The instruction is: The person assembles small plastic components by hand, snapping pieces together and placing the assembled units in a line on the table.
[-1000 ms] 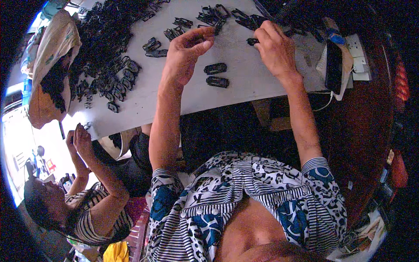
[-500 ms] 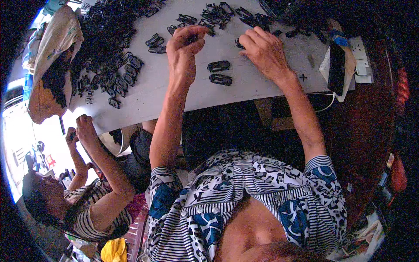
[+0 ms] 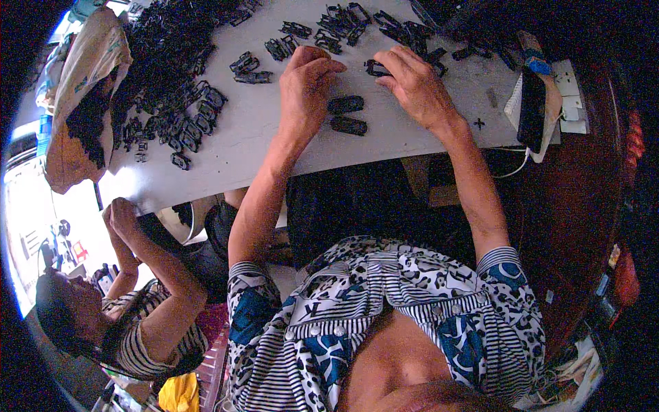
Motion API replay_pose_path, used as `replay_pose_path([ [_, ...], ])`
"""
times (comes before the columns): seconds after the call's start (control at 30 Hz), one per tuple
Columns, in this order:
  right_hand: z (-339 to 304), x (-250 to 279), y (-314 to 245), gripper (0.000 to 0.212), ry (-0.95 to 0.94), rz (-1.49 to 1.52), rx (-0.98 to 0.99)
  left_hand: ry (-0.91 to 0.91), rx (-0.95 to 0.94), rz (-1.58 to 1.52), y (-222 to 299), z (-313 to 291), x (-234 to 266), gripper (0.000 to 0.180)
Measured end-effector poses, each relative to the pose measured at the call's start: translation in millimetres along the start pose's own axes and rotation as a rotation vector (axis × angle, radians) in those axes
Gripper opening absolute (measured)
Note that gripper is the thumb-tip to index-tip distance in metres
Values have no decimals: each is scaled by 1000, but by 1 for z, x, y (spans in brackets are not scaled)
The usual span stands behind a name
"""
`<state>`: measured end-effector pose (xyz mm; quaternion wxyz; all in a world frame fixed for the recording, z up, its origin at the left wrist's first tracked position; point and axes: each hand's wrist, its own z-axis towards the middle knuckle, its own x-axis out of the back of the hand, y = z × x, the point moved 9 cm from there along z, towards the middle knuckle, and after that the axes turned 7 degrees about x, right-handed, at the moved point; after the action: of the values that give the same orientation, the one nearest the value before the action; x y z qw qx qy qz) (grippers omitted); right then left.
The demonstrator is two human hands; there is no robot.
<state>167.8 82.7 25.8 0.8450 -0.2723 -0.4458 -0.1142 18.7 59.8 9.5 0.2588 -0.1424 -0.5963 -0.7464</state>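
1. Person in a patterned shirt (image 3: 412, 271) is at a pale table (image 3: 240, 130), both forearms reaching in over its near edge.
2. The right hand (image 3: 415, 82) has thumb and fingers pinched around a slim black piece (image 3: 377, 68), well in from the near edge; whether the piece touches the table I can't tell.
3. The left hand (image 3: 307, 89) faces it, fingers curled toward the thumb; from where I stand, I can't tell whether it grips anything.
4. Two black oval pieces (image 3: 349, 126) lie side by side between the wrists, nearer the near edge than the fingertips are.
5. Beyond the hands, toward the far edge, sit small clusters (image 3: 340, 25) of similar pieces.
6. Toward the far left corner rises a dense black heap (image 3: 165, 51), with looser pieces (image 3: 187, 139) spread toward the near edge; a pale sack (image 3: 86, 51) stands at the left edge.
7. By the near left corner, a co-worker's hands (image 3: 124, 215) come close together.
8. Toward the right edge rests a black phone (image 3: 530, 110) with a white cable (image 3: 516, 169).
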Motion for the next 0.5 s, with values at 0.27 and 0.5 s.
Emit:
replay_pose_path([
  [0.27,0,2,-4,36,-12,3,4,-70,31,-149,-8,5,-10,24],
  [0.5,0,0,-5,35,-10,-28,24,-12,122,-173,-20,9,2,27],
])
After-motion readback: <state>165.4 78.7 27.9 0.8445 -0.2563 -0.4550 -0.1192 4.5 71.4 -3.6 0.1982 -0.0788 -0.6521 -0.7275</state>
